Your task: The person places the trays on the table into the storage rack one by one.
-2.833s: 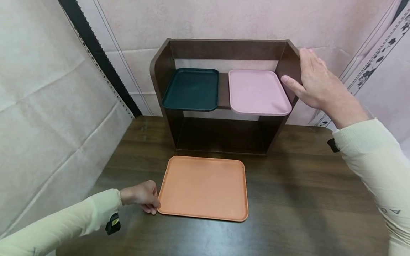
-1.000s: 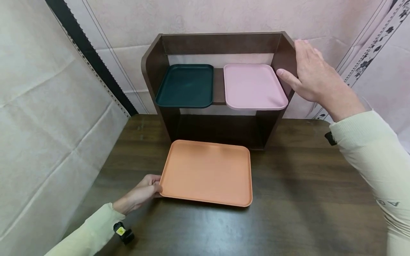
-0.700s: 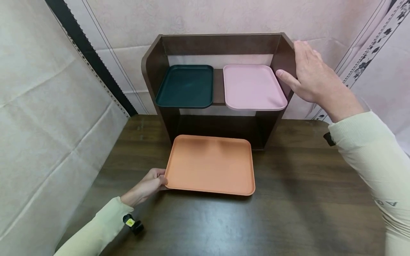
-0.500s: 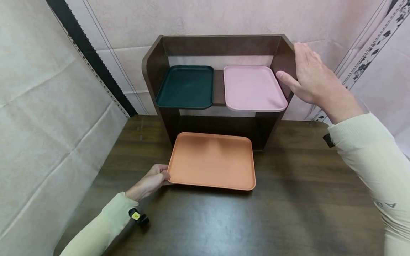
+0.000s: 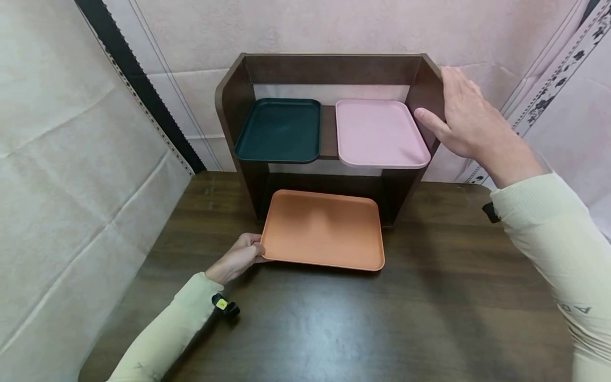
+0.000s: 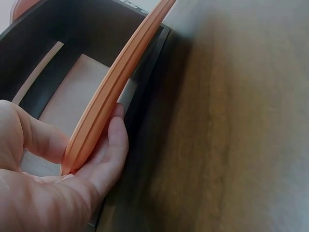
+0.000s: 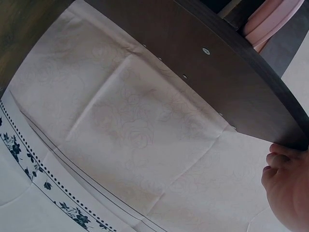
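Observation:
My left hand holds the left edge of an orange tray, its thumb on the upper side and fingers underneath. In the left wrist view, the tray's ribbed rim runs up from between thumb and fingers. The tray's far part reaches over the lower compartment of a dark brown shelf, and its near side sticks out over the table. My right hand rests at the shelf's right side panel, fingers straight along the outside and thumb on the inner side.
On the upper shelf board lie a dark green tray at left and a pink tray at right, both jutting forward. The shelf stands on a brown wooden table. Pale patterned cloth hangs behind and at both sides.
My left hand has lifted the orange tray off the table and moved it forward and slightly right, toward the shelf's lower compartment. My right hand stays at the side panel.

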Demonstrator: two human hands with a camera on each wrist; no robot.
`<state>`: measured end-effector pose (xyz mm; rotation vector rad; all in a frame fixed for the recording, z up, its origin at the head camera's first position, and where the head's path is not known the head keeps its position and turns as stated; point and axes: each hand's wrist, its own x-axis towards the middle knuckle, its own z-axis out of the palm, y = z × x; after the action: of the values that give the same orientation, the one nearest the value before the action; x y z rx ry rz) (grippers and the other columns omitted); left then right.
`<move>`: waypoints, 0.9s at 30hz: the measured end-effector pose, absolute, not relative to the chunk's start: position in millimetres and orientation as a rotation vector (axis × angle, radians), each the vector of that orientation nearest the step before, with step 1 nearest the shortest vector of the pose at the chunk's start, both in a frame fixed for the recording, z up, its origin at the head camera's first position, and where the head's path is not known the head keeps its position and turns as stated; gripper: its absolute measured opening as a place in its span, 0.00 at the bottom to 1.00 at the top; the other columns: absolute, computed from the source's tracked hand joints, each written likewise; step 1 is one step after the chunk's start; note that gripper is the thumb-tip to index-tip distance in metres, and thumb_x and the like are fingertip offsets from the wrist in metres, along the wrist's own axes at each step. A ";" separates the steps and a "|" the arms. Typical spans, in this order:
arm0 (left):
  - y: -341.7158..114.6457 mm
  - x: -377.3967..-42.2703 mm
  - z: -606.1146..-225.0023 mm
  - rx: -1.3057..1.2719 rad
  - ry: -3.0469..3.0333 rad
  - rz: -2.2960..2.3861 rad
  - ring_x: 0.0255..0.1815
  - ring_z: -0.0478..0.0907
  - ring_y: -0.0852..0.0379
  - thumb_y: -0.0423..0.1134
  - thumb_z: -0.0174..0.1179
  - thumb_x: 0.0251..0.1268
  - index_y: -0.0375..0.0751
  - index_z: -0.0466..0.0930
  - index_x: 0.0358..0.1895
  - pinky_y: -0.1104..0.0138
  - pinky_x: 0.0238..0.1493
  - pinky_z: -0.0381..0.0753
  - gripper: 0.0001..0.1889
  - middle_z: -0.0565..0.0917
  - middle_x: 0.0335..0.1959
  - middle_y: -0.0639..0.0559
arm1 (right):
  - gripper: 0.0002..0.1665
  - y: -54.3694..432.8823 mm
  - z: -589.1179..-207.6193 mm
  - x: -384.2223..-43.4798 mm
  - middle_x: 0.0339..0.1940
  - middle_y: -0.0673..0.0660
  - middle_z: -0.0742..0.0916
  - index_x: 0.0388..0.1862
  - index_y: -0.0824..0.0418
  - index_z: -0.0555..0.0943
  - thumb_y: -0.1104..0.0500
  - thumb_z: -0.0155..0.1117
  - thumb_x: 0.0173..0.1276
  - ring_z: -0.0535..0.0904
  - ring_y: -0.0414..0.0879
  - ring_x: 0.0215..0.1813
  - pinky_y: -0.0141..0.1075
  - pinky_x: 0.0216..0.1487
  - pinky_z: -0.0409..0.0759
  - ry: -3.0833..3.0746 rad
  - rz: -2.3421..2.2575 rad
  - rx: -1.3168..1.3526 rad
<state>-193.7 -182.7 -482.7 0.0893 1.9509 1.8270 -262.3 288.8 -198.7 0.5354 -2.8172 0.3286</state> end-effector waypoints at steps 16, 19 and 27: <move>-156.9 -236.3 -484.5 0.034 1.956 1.931 0.50 0.87 0.55 0.20 0.40 0.66 0.18 0.73 0.66 0.63 0.56 0.90 0.26 0.83 0.55 0.36 | 0.51 288.9 -199.4 -261.9 0.88 0.74 0.52 0.88 0.67 0.39 0.41 0.46 0.84 0.44 0.70 0.89 0.59 0.90 0.37 -2.776 0.365 0.547; -154.4 -243.7 -485.4 -0.002 1.944 1.946 0.50 0.87 0.55 0.20 0.40 0.66 0.18 0.70 0.68 0.64 0.56 0.90 0.26 0.83 0.55 0.35 | 0.50 288.9 -199.6 -261.7 0.87 0.74 0.55 0.88 0.67 0.41 0.41 0.46 0.84 0.46 0.70 0.88 0.59 0.90 0.38 -2.760 0.359 0.549; -153.6 -254.5 -488.3 -0.061 1.945 1.943 0.52 0.87 0.54 0.19 0.41 0.67 0.18 0.68 0.70 0.58 0.64 0.87 0.27 0.80 0.61 0.31 | 0.47 287.8 -200.5 -262.1 0.85 0.72 0.59 0.88 0.64 0.44 0.42 0.48 0.84 0.50 0.69 0.88 0.60 0.89 0.41 -2.728 0.380 0.578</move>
<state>-254.5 -153.6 -488.3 -0.0610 1.9449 1.9427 -262.1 287.8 -200.5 0.5777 -2.7284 0.3799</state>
